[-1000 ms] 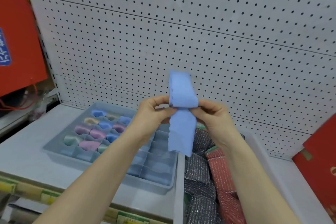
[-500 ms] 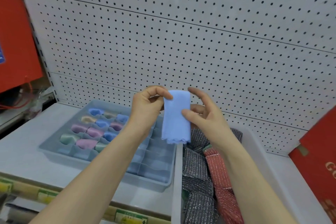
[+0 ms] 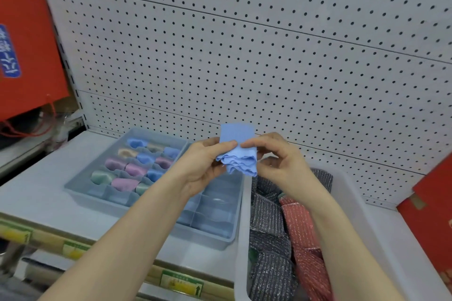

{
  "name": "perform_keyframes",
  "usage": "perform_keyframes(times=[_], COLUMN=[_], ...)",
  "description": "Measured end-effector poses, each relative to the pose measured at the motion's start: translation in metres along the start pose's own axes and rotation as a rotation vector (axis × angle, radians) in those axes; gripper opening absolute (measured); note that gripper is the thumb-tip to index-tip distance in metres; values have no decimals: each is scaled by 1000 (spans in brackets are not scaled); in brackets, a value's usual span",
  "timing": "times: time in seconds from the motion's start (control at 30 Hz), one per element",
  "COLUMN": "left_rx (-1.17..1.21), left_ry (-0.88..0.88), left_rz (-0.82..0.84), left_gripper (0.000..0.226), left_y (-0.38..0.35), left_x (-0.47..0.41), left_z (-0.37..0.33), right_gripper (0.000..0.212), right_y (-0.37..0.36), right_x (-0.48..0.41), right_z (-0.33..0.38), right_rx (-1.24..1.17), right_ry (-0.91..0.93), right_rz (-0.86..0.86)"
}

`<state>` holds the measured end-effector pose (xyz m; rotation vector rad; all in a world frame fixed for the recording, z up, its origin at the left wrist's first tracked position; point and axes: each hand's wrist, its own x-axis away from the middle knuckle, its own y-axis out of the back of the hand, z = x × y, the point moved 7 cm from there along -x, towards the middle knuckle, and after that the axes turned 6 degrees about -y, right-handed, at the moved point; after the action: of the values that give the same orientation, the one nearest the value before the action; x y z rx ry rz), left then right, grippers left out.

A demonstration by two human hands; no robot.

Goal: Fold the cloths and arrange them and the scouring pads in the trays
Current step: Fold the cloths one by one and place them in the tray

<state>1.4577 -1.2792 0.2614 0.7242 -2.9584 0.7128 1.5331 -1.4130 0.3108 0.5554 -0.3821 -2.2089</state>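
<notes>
Both my forearms reach forward and meet above the shelf. My left hand point(image 3: 204, 162) and right hand point(image 3: 281, 162) pinch the folded blue cloth point(image 3: 238, 150) between thumbs and curled fingers, in the air over the divided blue tray point(image 3: 80, 188), beside the white bin point(image 3: 243, 227) of scouring pads point(image 3: 269, 215).

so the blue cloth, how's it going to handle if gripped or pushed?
Probably floppy: the blue cloth bunches into wavy layers below where the left hand and right hand pinch it. Likely very light, since fingertip pinches carry it. The fold may spring open if released; the folded cloths in the divided tray sit tucked in cells.
</notes>
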Motion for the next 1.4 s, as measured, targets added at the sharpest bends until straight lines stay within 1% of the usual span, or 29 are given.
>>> perform_keyframes(times=[0.03, 0.1, 0.2, 0.27, 0.37, 0.43, 0.5, 0.57, 0.63, 0.77, 0.87, 0.93, 0.97, 1.1, 1.2, 1.27, 1.33, 1.4], left_rx=[19, 68, 110, 115, 143, 177, 200, 229, 232, 232, 232, 204, 189, 77, 32, 56, 89, 116], left_ry=[0, -1, 28, 43, 38, 64, 78, 62, 41, 0, -19, -11, -2, -17, -69, -106, -137, -151], left_rz=[4, 17, 68, 78, 57, 57, 60, 25, -5, -18, -18, 11, 26, 55, 103, 116, 117, 106], left_gripper=[19, 24, 28, 31, 30, 35, 40, 32, 26, 28, 25, 22, 24, 44, 54, 57, 58, 55], left_y=[-2, -6, -13, -16, -15, -15, -15, -12, -8, -6, -6, -8, -10, -12, -16, -18, -20, -19], left_x=[2, 5, 10, 11, 9, 7, 6, 4, 3, -1, -3, -3, -2, -3, -4, -4, -3, -3], left_z=[-1, -2, -3, -2, -2, -1, 0, -2, -2, -3, -3, -2, -1, 2, -1, -3, -3, -2], right_gripper=[42, 38, 29, 33, 47, 45, 39, 36, 37, 34, 27, 25, 23, 18, 9, 18, 23, 20], right_y=[0, 1, 2, 2, -2, -3, 2, 7, 9, 6, 9, 10, 9, 4, 10, 13, 9, 4], right_x=[0, 0, 2, 4, 6, 5, 4, 4, 5, 3, 1, -1, -1, -3, -5, -7, -7, -8], right_z=[0, 2, 8, 10, 12, 11, 8, 3, 2, 3, -1, -3, -2, -1, -8, -16, -23, -27], right_rx=[33, 39, 49, 108, 232, 223, 135, 65, 71, 123, 41, 4, 0, -9, -39, -63, -187, -301], right_ry=[18, 48, 90, 124, 174, 172, 123, 75, 72, 87, 40, 27, 25, -26, -101, -166, -231, -288], right_rz=[-29, -79, -101, -78, -40, -36, -66, -88, -80, -31, -59, -63, -54, -19, -146, -208, -180, -163])
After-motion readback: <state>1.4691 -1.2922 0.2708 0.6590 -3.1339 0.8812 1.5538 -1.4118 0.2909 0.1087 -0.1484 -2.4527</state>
